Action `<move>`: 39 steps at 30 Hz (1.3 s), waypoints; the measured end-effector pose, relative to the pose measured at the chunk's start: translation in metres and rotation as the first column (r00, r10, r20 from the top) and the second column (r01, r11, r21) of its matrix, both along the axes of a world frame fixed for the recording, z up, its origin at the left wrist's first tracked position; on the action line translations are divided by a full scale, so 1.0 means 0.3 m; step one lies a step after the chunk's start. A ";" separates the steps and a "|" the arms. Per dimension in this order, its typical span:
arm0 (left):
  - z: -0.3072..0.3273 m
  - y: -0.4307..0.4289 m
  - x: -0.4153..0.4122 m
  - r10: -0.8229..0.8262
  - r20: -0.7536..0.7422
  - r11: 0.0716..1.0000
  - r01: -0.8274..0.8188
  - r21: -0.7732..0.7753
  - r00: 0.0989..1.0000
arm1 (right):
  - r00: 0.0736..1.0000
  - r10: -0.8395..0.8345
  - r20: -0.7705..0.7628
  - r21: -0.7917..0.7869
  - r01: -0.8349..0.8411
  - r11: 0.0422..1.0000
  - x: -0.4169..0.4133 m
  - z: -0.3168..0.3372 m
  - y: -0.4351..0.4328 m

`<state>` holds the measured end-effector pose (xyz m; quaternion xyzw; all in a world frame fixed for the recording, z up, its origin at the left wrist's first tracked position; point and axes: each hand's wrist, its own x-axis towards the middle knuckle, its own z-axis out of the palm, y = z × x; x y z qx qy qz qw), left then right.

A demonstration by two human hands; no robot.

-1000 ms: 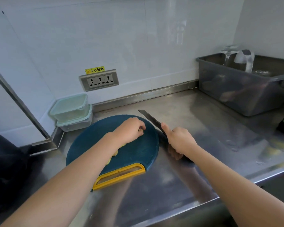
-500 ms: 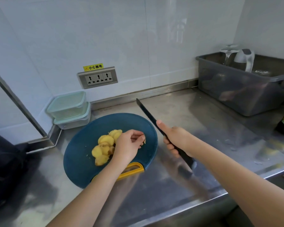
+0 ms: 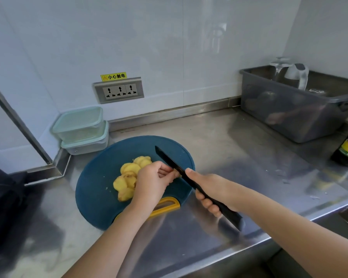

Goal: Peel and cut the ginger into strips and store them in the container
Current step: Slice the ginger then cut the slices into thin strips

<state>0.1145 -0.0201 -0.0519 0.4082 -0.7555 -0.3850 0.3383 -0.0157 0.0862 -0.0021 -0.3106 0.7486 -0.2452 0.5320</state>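
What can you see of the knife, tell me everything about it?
The knife is all black, with a long, narrow blade ending in a squared tip and a straight handle. The right hand grips the handle, a finger laid along the spine. The blade slants over the blue cutting board, tip pointing away and left, beside the left hand holding the peeled ginger.

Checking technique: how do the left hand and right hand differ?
The left hand lies over the blue board, fingers curled on the peeled ginger; the right hand is at the board's right edge, gripping the black knife. The left shows its back; the right shows fingers wrapped underneath. Both are bare and nearly touching.
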 end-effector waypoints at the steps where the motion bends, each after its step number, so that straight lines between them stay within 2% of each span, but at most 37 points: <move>1: 0.001 0.003 0.003 -0.001 -0.008 1.000 0.001 0.009 1.000 | 1.000 0.002 0.003 0.016 -0.002 1.000 0.001 0.005 0.004; 5: 0.003 0.019 0.018 -0.021 -0.045 0.998 0.024 0.063 0.999 | 1.000 0.006 0.008 0.076 -0.007 0.997 0.008 0.019 0.016; 12: -0.009 0.091 0.038 -0.022 -0.032 0.999 0.021 -0.028 0.999 | 0.999 0.039 0.034 0.125 -0.043 0.991 -0.003 0.025 0.073; 20: -0.004 0.086 0.045 -0.066 -0.076 0.993 0.073 0.088 0.995 | 0.999 0.039 0.007 0.096 -0.040 0.995 0.003 0.007 0.097; 27: -0.019 0.084 0.039 -0.045 -0.056 0.998 0.047 0.035 0.997 | 0.999 0.028 0.038 0.078 -0.031 0.996 -0.004 0.007 0.102; 33: -0.019 0.088 0.033 -0.012 -0.021 0.999 0.012 -0.034 1.000 | 0.999 0.010 0.054 -0.035 -0.008 0.999 -0.007 0.026 0.119; 39: -0.017 0.089 0.034 0.001 -0.010 1.000 -0.001 -0.008 1.000 | 0.999 -0.001 0.051 -0.042 0.003 0.999 0.013 0.045 0.113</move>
